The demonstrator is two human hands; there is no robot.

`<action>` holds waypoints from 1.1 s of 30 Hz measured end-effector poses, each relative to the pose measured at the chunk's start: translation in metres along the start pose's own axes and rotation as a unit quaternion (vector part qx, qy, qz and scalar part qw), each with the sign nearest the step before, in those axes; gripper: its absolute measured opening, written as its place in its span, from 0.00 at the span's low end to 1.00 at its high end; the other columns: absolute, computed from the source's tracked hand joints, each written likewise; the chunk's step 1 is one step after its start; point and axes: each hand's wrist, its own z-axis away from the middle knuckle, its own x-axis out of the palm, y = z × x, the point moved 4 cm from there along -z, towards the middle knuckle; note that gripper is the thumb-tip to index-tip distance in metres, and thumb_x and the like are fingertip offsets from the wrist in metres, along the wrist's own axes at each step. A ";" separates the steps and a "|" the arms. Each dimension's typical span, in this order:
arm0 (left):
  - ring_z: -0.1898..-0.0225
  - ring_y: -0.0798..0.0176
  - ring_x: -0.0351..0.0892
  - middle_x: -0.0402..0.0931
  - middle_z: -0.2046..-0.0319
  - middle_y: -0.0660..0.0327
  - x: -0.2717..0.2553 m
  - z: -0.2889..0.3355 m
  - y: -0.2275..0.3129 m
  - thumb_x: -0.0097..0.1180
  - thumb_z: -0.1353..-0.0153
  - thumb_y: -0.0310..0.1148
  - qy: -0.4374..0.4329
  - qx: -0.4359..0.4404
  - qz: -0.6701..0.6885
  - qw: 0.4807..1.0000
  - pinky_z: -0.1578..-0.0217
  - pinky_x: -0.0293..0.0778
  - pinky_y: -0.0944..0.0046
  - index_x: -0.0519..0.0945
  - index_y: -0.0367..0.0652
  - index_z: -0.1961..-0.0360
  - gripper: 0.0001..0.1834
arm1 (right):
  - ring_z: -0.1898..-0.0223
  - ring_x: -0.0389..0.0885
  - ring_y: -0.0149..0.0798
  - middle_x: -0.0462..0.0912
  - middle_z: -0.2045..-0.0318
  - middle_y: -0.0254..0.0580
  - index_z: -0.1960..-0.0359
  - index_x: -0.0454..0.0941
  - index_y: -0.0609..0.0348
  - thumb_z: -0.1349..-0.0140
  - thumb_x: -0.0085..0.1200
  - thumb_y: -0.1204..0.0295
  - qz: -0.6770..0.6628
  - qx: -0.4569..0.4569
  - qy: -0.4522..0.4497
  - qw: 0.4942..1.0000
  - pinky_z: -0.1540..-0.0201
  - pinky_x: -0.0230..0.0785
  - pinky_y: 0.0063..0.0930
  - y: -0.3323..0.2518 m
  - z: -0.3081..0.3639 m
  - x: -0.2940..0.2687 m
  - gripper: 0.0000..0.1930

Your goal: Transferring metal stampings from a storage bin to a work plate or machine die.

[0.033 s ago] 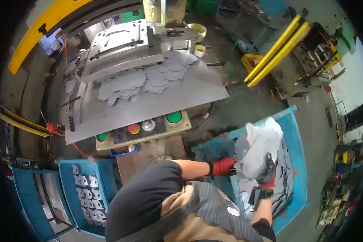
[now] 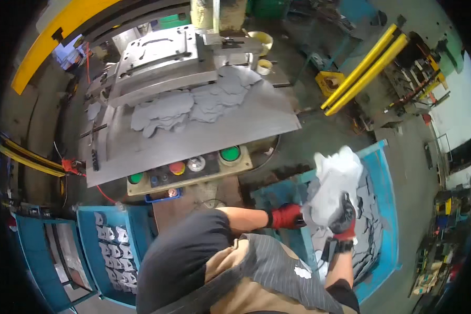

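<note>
Our L hand (image 2: 287, 215), red-gloved, has its fingers curled at the left edge of the pale sheet-metal blanks (image 2: 327, 191); can't tell if it pinches or only touches. Our R hand (image 2: 344, 222) lies over their near right edge, one finger extended; its thumb's hidden, so grip's unclear too. Those blanks, irregular in outline & poss. several, are over the darker blanks (image 2: 371, 220) in the right blue bin (image 2: 390, 209), toward its far edge.

L to R, risks as we judge them: formed metal parts (image 2: 121, 251) sit in rows in the left blue bin (image 2: 90, 235); a bump to its wall could jumble them. Black-handled tool (image 2: 94, 159) lies by the worktop's (image 2: 235, 128) left edge, so a knock might drop it. Grey blanks (image 2: 162, 111) overlap loosely toward the far edge; they look slick & could slide if pushed. Control box (image 2: 212, 177) sits below the near edge, green button (image 2: 229, 153) exposed; a stray L elbow might press it.

Right bin's the main worry: w/ an uneven hold, a pale blank could skid on the layers below & nip fingers btwn. Thin edges may cut thru gloves, & our dark wristband (image 2: 344, 245) could snag on a corner.
</note>
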 end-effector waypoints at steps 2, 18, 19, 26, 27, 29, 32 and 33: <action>0.60 0.47 0.77 0.77 0.60 0.52 -0.067 0.035 0.015 0.59 0.47 0.39 0.003 -0.025 -0.047 0.999 0.60 0.72 0.52 0.77 0.47 0.53 0.19 | 0.41 0.68 0.41 0.70 0.43 0.47 0.43 0.67 0.64 0.44 0.50 0.70 0.139 -0.208 -0.058 0.967 0.37 0.58 0.32 0.013 -0.047 0.062 0.25; 0.52 0.47 0.75 0.76 0.53 0.52 -0.282 0.242 0.046 0.60 0.49 0.35 0.275 -0.222 -0.203 0.913 0.52 0.72 0.53 0.75 0.46 0.48 0.24 | 0.57 0.78 0.48 0.80 0.57 0.48 0.51 0.74 0.61 0.37 0.50 0.58 -0.425 0.294 -0.183 0.836 0.52 0.70 0.38 0.016 -0.262 0.501 0.21; 0.53 0.47 0.75 0.76 0.53 0.52 -0.279 0.238 0.045 0.59 0.49 0.35 0.276 -0.221 -0.202 0.914 0.51 0.71 0.54 0.75 0.47 0.49 0.24 | 0.59 0.79 0.51 0.81 0.59 0.49 0.52 0.74 0.62 0.38 0.50 0.57 -0.436 0.291 -0.218 0.823 0.53 0.71 0.40 0.000 -0.255 0.502 0.21; 0.55 0.46 0.76 0.77 0.56 0.53 -0.256 0.149 0.029 0.58 0.47 0.36 0.155 -0.150 -0.214 0.953 0.54 0.73 0.54 0.77 0.48 0.50 0.21 | 0.68 0.83 0.34 0.84 0.70 0.42 0.59 0.77 0.59 0.38 0.53 0.61 -0.140 0.263 -0.357 0.885 0.67 0.74 0.24 -0.031 -0.235 0.351 0.15; 0.55 0.45 0.76 0.77 0.57 0.52 -0.247 0.132 0.030 0.58 0.47 0.36 0.129 -0.128 -0.228 0.956 0.55 0.73 0.54 0.77 0.48 0.50 0.21 | 0.67 0.83 0.33 0.84 0.68 0.41 0.58 0.77 0.59 0.38 0.53 0.63 -0.130 0.238 -0.311 0.911 0.65 0.75 0.25 -0.048 -0.227 0.323 0.14; 0.53 0.45 0.75 0.76 0.54 0.52 -0.230 0.097 0.027 0.59 0.47 0.35 0.076 -0.117 -0.088 0.986 0.53 0.72 0.54 0.75 0.47 0.49 0.22 | 0.66 0.82 0.31 0.83 0.65 0.39 0.54 0.77 0.60 0.38 0.54 0.64 -0.204 0.195 -0.279 0.918 0.62 0.74 0.25 -0.060 -0.208 0.266 0.15; 0.50 0.47 0.72 0.73 0.52 0.52 -0.190 0.044 0.023 0.60 0.49 0.35 0.052 -0.060 -0.090 0.993 0.50 0.68 0.54 0.74 0.48 0.47 0.25 | 0.63 0.82 0.33 0.82 0.60 0.41 0.51 0.75 0.62 0.37 0.52 0.64 -0.236 0.145 -0.198 0.940 0.58 0.74 0.26 -0.048 -0.174 0.153 0.17; 0.49 0.48 0.71 0.73 0.51 0.53 -0.173 0.020 0.027 0.60 0.49 0.35 0.035 -0.030 -0.137 0.990 0.49 0.67 0.54 0.73 0.48 0.46 0.26 | 0.62 0.83 0.34 0.82 0.60 0.42 0.51 0.75 0.63 0.36 0.50 0.64 -0.241 0.145 -0.145 0.949 0.57 0.74 0.26 -0.026 -0.160 0.103 0.17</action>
